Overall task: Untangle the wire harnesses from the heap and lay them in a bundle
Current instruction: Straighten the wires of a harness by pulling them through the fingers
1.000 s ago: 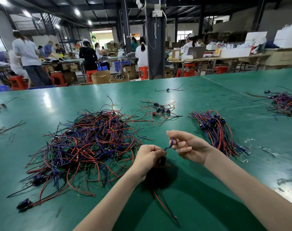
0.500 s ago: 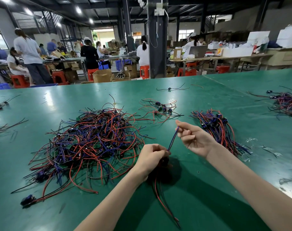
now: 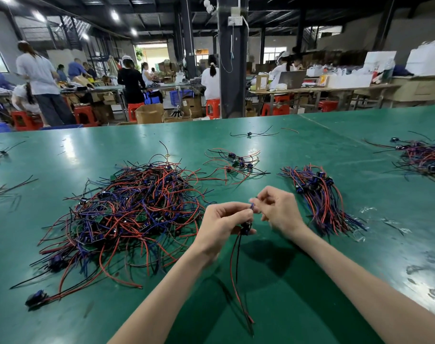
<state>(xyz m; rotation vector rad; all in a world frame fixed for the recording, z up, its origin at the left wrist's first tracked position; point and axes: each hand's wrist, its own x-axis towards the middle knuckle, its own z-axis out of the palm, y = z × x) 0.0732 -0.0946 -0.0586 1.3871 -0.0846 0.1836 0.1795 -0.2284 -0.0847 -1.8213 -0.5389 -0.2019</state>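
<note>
Between heap (image 3: 127, 214) and bundle (image 3: 320, 194), our right hand (image 3: 279, 209) draws back in to the left hand (image 3: 224, 224); both pinch one harness (image 3: 232, 266), tails hanging free. We judge it untangled, ready for the bundle.

The left forearm (image 3: 167, 289) and right forearm (image 3: 355, 276) are bare and slender, and the left hand (image 3: 221, 224) and right hand (image 3: 282, 211) are likewise bare, with slim fingers (image 3: 264, 194).

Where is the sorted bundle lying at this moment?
In the head view, the bundle lies on the green table, just right of the right hand, opposite the heap at the left.
</note>
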